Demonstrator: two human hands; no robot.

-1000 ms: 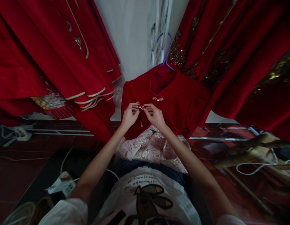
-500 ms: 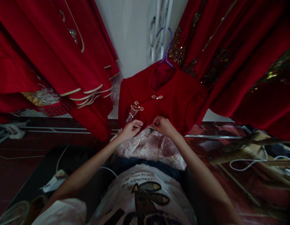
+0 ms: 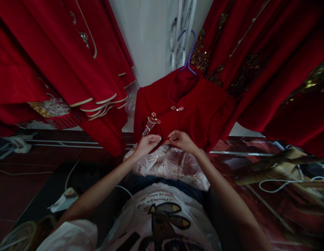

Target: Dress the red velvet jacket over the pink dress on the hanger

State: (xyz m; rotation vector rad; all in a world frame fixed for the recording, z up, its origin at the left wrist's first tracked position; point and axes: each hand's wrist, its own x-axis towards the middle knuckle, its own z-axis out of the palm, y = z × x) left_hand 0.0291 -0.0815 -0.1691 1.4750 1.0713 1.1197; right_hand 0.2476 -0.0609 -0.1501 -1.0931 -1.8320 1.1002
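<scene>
A red jacket (image 3: 204, 108) hangs in front of me on a purple hanger (image 3: 188, 64). A beaded clasp (image 3: 177, 108) sits below its neckline, and a tasselled beaded ornament (image 3: 151, 122) lies on its left side. My left hand (image 3: 148, 143) is at the jacket's lower front, its fingers pressed together on the red cloth. Opposite it, my right hand (image 3: 182, 140) has its fingers curled in a pinch at a small beaded clasp (image 3: 166, 142), partly hidden by the fingers. Beneath both hands, pale pink patterned fabric (image 3: 172, 162) spreads across my lap.
Red garments with cream edging (image 3: 104, 69) hang on the left. More red garments with gold sequins (image 3: 256, 69) hang on the right. A white metal grille (image 3: 181, 38) stands behind the hanger. Wooden pieces (image 3: 272, 167) and a white cable (image 3: 277, 182) lie at right.
My right fingers have lifted and loosened slightly, showing more of the small clasp beside them. My left hand stays close to the jacket's edge. The whole view has shifted a little.
</scene>
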